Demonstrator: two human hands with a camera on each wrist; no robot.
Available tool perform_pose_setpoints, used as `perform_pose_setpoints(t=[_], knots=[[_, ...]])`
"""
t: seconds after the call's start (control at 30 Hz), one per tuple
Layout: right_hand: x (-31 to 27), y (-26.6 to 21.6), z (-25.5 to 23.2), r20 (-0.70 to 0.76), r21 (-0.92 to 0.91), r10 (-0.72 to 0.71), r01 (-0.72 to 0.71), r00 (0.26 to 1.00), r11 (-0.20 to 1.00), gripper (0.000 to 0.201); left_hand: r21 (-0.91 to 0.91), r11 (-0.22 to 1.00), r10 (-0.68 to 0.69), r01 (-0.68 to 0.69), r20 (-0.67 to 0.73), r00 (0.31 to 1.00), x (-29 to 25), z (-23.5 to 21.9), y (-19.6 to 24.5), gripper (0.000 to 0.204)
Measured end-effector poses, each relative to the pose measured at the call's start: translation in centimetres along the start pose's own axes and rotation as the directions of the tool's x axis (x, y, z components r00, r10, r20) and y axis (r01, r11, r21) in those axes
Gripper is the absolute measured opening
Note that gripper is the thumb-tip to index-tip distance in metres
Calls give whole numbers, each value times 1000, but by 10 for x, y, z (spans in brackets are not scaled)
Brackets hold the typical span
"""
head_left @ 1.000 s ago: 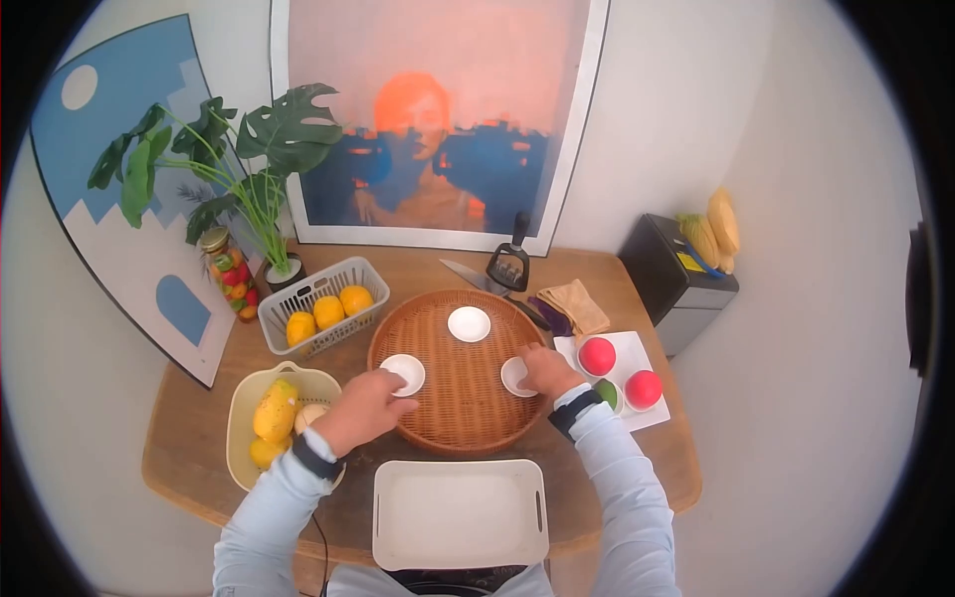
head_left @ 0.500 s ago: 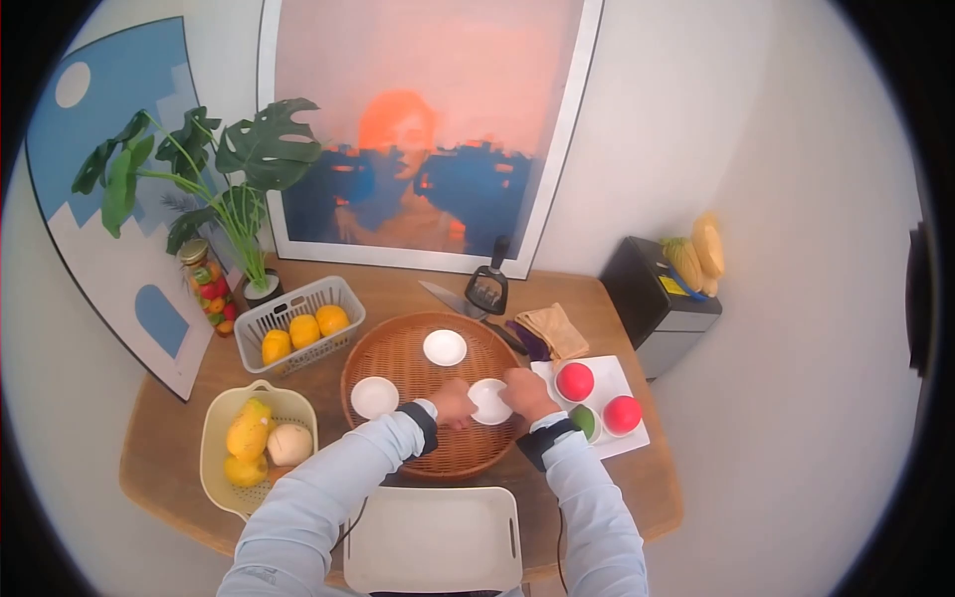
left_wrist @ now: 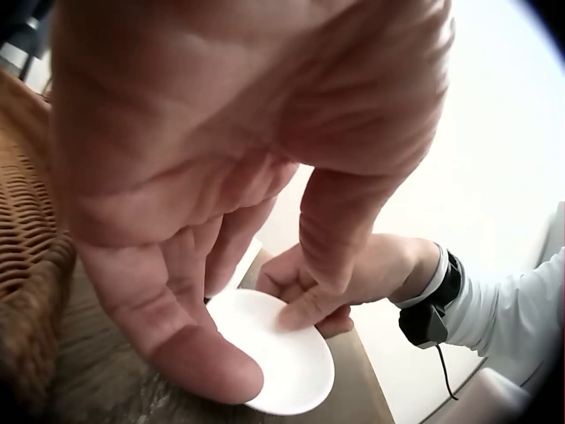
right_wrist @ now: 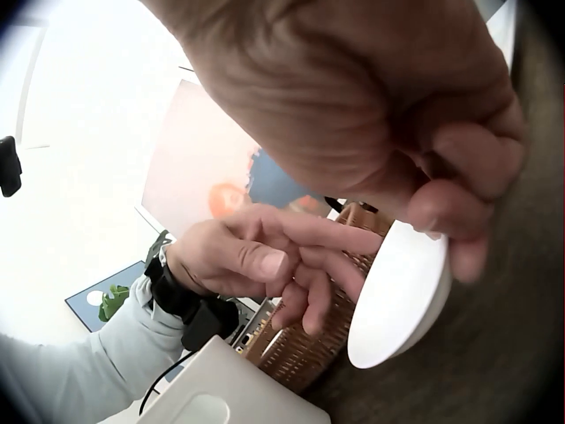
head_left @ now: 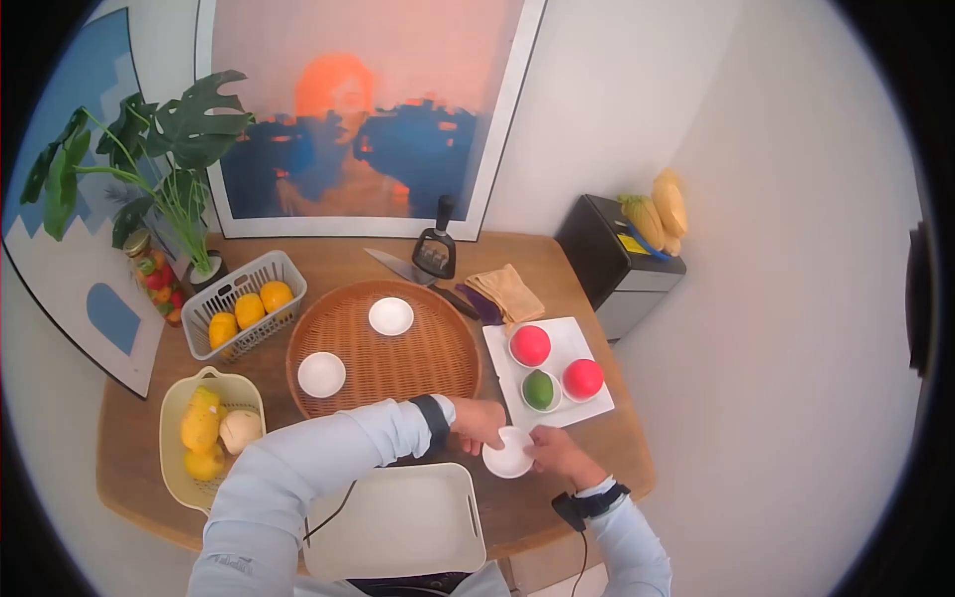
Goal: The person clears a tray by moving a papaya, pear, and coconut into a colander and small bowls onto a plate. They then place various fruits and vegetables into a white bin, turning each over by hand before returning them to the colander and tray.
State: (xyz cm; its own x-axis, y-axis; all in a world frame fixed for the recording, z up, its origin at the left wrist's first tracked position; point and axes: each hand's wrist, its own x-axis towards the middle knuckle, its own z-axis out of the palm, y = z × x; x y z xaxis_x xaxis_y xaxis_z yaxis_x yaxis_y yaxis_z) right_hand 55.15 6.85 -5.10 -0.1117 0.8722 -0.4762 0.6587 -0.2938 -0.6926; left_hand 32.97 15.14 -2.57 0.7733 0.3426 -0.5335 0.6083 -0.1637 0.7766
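My right hand [head_left: 559, 453] pinches the rim of a small white dish [head_left: 508, 454], thumb on its inner side. The dish is off the front right of the round wicker tray [head_left: 423, 363], near the table's front edge. At its other side is my left hand [head_left: 477, 423], its fingers loosely spread in the right wrist view and its fingertips right at the rim. Two similar dishes remain on the wicker tray, one dish [head_left: 391, 316] at the back and one dish [head_left: 321, 375] at the left.
A white square plate [head_left: 577, 340] with two red balls [head_left: 583, 379] and a green fruit [head_left: 538, 390] lies right. A cream tray [head_left: 418, 517] lies in front. Fruit fills a yellow basket [head_left: 169, 448] and a grey basket [head_left: 199, 343] at left. A knife [head_left: 391, 263] lies behind.
The right-hand dish has left the wicker tray and moved toward the front right, with my right hand pinching it. My left hand has crossed from the left dish to this one.
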Motion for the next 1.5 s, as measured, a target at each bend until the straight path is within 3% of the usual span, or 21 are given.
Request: perform_pose_setpoints(t=[0.07, 0.23, 0.37, 0.43, 0.5, 0.6, 0.7, 0.73, 0.77, 0.83, 0.9, 0.93, 1.03, 1.07, 1.17, 1.23, 1.3, 1.37, 1.4, 1.43, 1.5], knots=[[-6, 26, 8, 17, 43, 23, -24, 1000, 999, 18, 64, 998, -20, 13, 109, 994, 1, 3, 9, 46], [-16, 34, 14, 1, 50, 80, -80, 997, 996, 17, -1, 999, 37, -37, -102, 994, -1, -6, -6, 48], [-29, 8, -1, -190, -313, -215, 148, 958, 938, 25, -182, 974, 70, -135, -324, 944, -36, -41, -35, 40], [-25, -23, -9, -267, -507, -403, 227, 876, 831, 30, -135, 991, -58, -21, -556, 829, -56, -59, -50, 34], [-10, -53, -11, -246, -311, -354, 273, 902, 911, 30, 28, 997, -16, 66, -815, 579, -58, -77, -90, 31], [28, -106, -6, -156, -67, -293, 286, 943, 956, 32, -46, 986, -101, 163, -933, 346, -68, -103, -135, 33], [80, -151, 10, -52, -105, -279, 272, 959, 956, 31, -87, 922, -216, 376, -923, 318, -83, -120, -143, 39], [100, -163, 15, -19, -142, -285, 280, 958, 950, 30, -79, 923, -214, 378, -920, 329, -79, -126, -153, 42], [119, -176, 21, 1, -210, -283, 277, 959, 938, 31, -25, 946, -144, 322, -925, 351, -55, -140, -197, 42], [153, -199, 33, 40, -344, -269, 266, 962, 901, 32, -20, 961, -127, 276, -918, 376, -45, -147, -213, 39], [181, -211, 47, 31, -374, -274, 266, 961, 889, 33, -67, 921, -238, 385, -877, 418, -53, -152, -193, 38], [192, -213, 53, 29, -389, -275, 264, 961, 883, 33, -25, 914, -198, 405, -898, 392, -52, -152, -194, 34], [219, -212, 70, -52, -330, -274, 242, 960, 912, 31, -228, 922, -355, 311, -820, 450, -66, -148, -164, 29], [229, -210, 75, -50, -322, -263, 234, 963, 917, 31, -322, 920, -388, 222, -824, 413, -59, -145, -167, 25], [258, -200, 83, -77, -346, -275, 233, 958, 909, 29, -292, 932, -360, 213, -798, 484, -58, -143, -158, 22], [269, -183, 79, -133, -423, -345, 261, 929, 868, 28, -283, 955, -288, 88, -812, 508, -66, -136, -143, 17], [222, -192, 57, -141, -341, -321, 259, 937, 904, 25, -285, 958, -243, 21, -776, 582, -69, -135, -129, 17], [191, -181, 36, -115, -358, -400, 337, 909, 871, 24, -280, 958, -162, -58, -700, 696, -77, -131, -110, 16], [167, -174, 25, -122, -194, -358, 332, 926, 923, 23, -276, 954, -98, -114, -650, 754, -75, -128, -107, 16], [155, -160, 18, -130, -162, -339, 317, 932, 934, 22, -284, 944, -34, -168, -590, 807, -72, -121, -102, 18], [111, -137, -1, -68, -101, -326, 318, 943, 943, 20, -270, 951, -7, -149, -502, 865, -73, -105, -75, 19]])
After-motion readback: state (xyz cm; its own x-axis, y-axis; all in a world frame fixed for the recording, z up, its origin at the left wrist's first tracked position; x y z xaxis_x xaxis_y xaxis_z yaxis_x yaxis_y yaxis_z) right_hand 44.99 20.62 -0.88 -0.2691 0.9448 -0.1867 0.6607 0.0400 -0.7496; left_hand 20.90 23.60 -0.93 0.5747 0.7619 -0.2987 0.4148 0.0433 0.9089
